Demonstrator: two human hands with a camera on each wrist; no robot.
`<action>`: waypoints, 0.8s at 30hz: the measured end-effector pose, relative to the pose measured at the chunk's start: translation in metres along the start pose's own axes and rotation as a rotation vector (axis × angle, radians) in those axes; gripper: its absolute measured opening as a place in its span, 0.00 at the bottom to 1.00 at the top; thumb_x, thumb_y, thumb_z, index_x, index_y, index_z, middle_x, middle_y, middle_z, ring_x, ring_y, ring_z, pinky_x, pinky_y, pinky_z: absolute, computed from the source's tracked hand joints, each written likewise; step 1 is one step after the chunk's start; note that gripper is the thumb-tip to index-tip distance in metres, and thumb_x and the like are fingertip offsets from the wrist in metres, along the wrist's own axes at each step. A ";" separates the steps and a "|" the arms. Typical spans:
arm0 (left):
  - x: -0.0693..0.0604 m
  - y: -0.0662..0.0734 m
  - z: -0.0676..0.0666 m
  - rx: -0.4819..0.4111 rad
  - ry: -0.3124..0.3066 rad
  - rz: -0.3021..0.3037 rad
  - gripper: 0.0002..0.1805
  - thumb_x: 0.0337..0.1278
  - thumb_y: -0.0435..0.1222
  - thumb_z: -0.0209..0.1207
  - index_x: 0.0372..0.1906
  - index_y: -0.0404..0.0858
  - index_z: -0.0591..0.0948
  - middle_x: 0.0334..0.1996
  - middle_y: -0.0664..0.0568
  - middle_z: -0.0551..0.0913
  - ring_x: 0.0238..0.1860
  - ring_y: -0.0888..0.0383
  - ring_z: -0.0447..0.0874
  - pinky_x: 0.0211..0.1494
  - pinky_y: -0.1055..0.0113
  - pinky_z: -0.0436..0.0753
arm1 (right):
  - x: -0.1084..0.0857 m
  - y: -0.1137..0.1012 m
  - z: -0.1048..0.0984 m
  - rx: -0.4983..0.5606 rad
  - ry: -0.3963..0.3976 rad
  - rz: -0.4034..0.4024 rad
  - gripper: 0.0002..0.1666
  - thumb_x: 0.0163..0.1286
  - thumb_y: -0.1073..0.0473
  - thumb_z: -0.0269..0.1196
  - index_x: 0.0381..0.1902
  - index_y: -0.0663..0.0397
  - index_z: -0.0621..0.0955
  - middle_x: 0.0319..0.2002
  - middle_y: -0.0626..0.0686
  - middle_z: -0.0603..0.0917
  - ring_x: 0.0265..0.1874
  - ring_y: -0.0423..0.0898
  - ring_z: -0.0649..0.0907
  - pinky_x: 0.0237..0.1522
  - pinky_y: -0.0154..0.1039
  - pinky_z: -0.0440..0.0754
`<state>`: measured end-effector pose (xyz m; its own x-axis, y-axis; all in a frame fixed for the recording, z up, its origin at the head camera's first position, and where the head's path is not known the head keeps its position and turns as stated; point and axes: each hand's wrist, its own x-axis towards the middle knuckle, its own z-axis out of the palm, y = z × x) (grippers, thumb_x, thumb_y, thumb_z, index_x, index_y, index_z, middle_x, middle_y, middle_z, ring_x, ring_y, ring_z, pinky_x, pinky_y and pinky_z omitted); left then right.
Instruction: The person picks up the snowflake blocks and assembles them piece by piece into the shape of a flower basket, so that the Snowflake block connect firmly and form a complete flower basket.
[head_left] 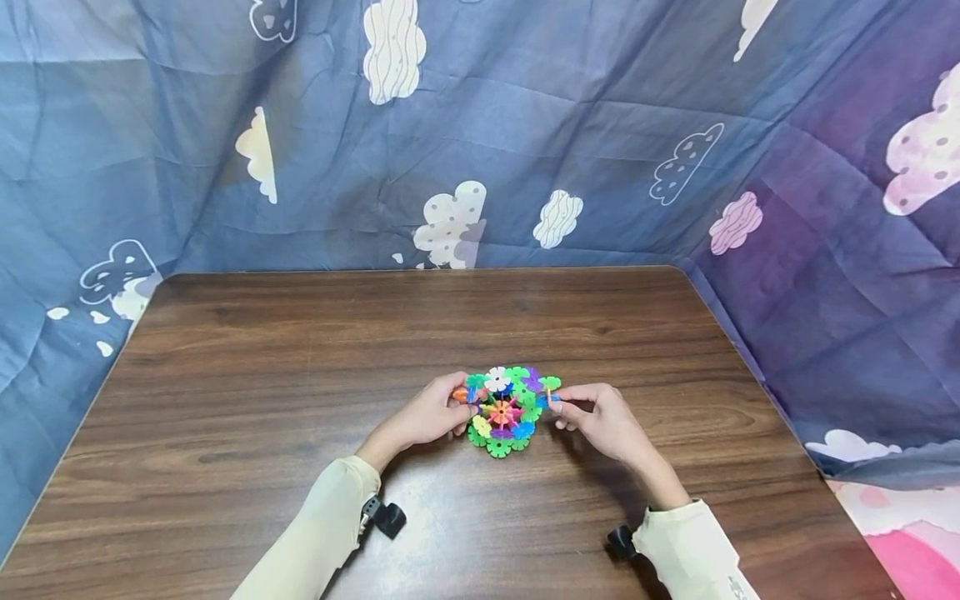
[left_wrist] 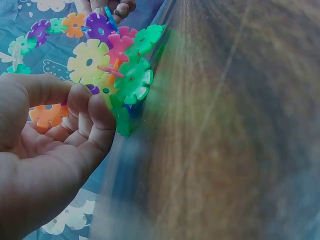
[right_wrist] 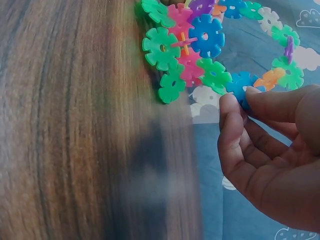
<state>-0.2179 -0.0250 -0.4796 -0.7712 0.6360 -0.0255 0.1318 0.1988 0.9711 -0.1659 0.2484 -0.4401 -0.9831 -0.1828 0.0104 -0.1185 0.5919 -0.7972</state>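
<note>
A structure of interlocking plastic snowflake discs [head_left: 499, 448] in green, pink, yellow, blue, purple, orange and white stands on the table between both hands. My left hand [head_left: 432, 410] pinches a disc on its left side; the left wrist view shows a purple bit [left_wrist: 93, 89] at the fingertips and an orange disc [left_wrist: 48, 116] behind the fingers. On the other side my right hand [head_left: 604, 419] pinches a blue disc [right_wrist: 242, 84] between thumb and fingers. In the right wrist view, a ring of linked discs, with a white disc [right_wrist: 270, 19] among them, curves above that hand.
The brown wooden table [head_left: 300, 350] extends around the structure. A blue cloud-patterned cloth [head_left: 322, 150] hangs behind it, and a purple cloth [head_left: 847, 275] borders the right side. Black wrist cameras [head_left: 390, 520] sit at both cuffs.
</note>
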 end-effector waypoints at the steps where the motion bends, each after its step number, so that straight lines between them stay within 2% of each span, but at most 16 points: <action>1: 0.000 0.000 0.000 -0.006 0.001 -0.001 0.07 0.62 0.27 0.54 0.44 0.29 0.73 0.17 0.49 0.75 0.18 0.58 0.74 0.20 0.67 0.76 | 0.000 0.001 0.000 0.003 -0.002 0.002 0.10 0.69 0.65 0.65 0.41 0.67 0.87 0.29 0.61 0.89 0.24 0.47 0.87 0.30 0.41 0.86; 7: 0.001 -0.001 0.001 -0.023 0.001 0.004 0.06 0.63 0.26 0.54 0.42 0.27 0.72 0.17 0.51 0.75 0.19 0.59 0.74 0.20 0.69 0.75 | 0.000 0.006 0.003 0.067 -0.023 0.018 0.10 0.69 0.64 0.64 0.42 0.69 0.86 0.26 0.58 0.89 0.25 0.49 0.88 0.33 0.42 0.88; 13: -0.001 0.000 0.002 -0.007 -0.009 0.020 0.07 0.65 0.26 0.51 0.45 0.27 0.71 0.19 0.50 0.75 0.20 0.60 0.75 0.25 0.69 0.77 | -0.001 0.012 0.005 0.132 -0.040 0.001 0.11 0.70 0.67 0.62 0.42 0.73 0.85 0.27 0.62 0.89 0.27 0.44 0.88 0.34 0.42 0.88; 20: -0.002 0.001 0.005 -0.027 -0.012 -0.005 0.09 0.68 0.26 0.48 0.49 0.26 0.69 0.21 0.42 0.80 0.21 0.57 0.80 0.29 0.60 0.86 | 0.001 0.016 0.008 -0.003 -0.007 -0.102 0.08 0.70 0.67 0.62 0.38 0.67 0.87 0.27 0.57 0.89 0.26 0.48 0.87 0.32 0.36 0.86; 24: -0.003 0.001 0.006 -0.043 -0.011 -0.014 0.12 0.68 0.25 0.48 0.53 0.25 0.69 0.22 0.39 0.81 0.21 0.54 0.82 0.31 0.55 0.87 | -0.001 0.016 0.010 -0.071 0.017 -0.165 0.07 0.70 0.69 0.62 0.35 0.64 0.87 0.26 0.54 0.88 0.26 0.47 0.87 0.30 0.32 0.84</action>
<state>-0.2121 -0.0221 -0.4796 -0.7662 0.6413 -0.0419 0.0940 0.1762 0.9799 -0.1659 0.2501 -0.4594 -0.9516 -0.2694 0.1481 -0.2874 0.6089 -0.7393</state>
